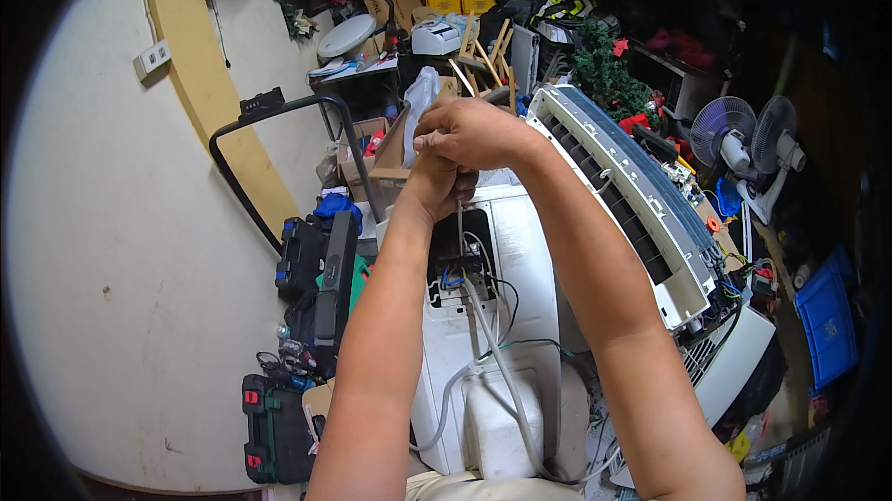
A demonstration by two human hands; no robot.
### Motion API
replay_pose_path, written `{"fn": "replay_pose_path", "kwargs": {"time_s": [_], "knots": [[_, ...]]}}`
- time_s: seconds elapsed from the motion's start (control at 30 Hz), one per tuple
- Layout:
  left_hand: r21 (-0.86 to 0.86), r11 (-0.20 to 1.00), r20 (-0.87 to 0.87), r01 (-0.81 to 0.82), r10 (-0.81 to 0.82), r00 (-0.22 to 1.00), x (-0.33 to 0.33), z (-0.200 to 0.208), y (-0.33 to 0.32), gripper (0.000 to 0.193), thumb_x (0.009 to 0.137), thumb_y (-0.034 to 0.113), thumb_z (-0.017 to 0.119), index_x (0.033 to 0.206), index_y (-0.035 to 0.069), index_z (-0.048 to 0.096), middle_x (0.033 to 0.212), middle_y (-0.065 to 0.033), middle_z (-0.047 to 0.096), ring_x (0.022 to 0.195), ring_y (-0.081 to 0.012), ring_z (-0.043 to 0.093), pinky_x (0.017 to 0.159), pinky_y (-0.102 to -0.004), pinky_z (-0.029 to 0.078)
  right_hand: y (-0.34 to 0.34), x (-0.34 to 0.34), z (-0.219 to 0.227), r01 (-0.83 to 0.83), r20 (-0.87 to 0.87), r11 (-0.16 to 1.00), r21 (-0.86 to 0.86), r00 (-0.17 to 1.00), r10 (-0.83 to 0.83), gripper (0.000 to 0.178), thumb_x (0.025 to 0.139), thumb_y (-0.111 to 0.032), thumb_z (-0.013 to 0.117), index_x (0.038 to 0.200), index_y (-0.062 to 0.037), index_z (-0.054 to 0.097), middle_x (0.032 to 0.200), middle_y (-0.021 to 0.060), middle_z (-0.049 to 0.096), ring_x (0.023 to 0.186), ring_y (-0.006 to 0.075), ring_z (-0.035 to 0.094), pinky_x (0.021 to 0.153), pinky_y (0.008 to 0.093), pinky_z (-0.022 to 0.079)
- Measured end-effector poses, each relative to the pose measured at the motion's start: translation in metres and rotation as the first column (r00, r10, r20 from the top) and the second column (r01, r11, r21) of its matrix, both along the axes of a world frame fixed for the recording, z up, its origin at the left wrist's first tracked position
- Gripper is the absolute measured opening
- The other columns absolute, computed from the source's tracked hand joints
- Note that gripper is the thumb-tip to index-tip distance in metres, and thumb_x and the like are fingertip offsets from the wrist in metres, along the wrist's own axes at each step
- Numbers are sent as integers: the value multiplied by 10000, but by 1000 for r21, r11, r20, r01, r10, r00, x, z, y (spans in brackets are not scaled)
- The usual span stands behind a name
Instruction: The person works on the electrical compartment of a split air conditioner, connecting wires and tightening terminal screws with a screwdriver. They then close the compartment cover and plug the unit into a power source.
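In front of me, my left hand (435,187) is closed around the upper end of a long thin-shafted tool (460,220). Its handle is hidden by my fingers. My right hand (478,132) is bent over the top of the left one, fingers closed; what it grips is hidden. The shaft points down into an opening in a white appliance housing (525,245). Inside the opening are a dark terminal block (460,265) and blue and yellow wires (452,276). A grey cable (483,320) runs from there toward me.
At right, a long white air conditioner indoor unit (641,213) leans with its fins exposed. Two fans (725,129) and a blue bin (825,320) stand beyond it. On the left are tool cases (277,427), a black tubular handle (228,129) and the wall (102,222).
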State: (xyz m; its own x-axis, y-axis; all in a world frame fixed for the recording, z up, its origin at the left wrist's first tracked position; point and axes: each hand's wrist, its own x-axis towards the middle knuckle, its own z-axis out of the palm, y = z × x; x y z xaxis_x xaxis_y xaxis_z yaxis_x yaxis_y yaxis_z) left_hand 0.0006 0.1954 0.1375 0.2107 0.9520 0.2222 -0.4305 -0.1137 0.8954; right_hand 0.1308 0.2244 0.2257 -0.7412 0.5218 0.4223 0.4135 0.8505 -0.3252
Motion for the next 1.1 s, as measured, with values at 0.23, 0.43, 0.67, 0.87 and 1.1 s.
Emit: {"fn": "replay_pose_path", "kwargs": {"time_s": [0.23,0.43,0.67,0.87,1.1], "knots": [[789,356,-273,-501,933,232,29,-43,35,146,1089,220,585,1174,103,602,832,-20,629,613,-147,599,511,-326,451,-5,-7,-21,119,-38,970,212,993,-113,322,970,-348,718,1158,-108,822,1192,153,703,1091,381,710,985,469,564],[109,962,-99,-252,262,960,17,-23,6,93,1088,260,577,1032,186,573,673,43,501,456,-82,430,406,-272,289,-17,-10,-17,155,-46,966,208,988,-149,298,959,-340,725,1128,-117,829,1167,136,704,1080,372,711,967,471,568],[-37,997,-35,73,-75,997,-5,-16,-1,167,1058,282,621,916,221,559,647,76,483,462,-58,413,418,-263,276,-17,-11,-22,150,-91,968,202,987,-133,276,946,-305,730,1126,-119,825,1182,138,699,1098,368,703,980,463,563],[120,991,-322,-52,89,942,-8,-9,-8,188,979,291,758,1011,129,670,712,-17,620,625,-199,616,604,-358,483,-12,-5,-37,186,-253,982,42,952,-169,374,981,-163,702,1353,-130,699,1181,148,652,1162,318,683,1026,459,537],[708,623,-608,-332,777,161,-41,-40,-81,644,805,323,890,1351,70,663,1406,-207,653,1355,-414,574,1149,-476,449,-40,25,-17,-209,-843,902,-377,481,-241,488,1020,7,604,1473,-172,575,1035,34,589,698,121,656,582,295,585]]}}
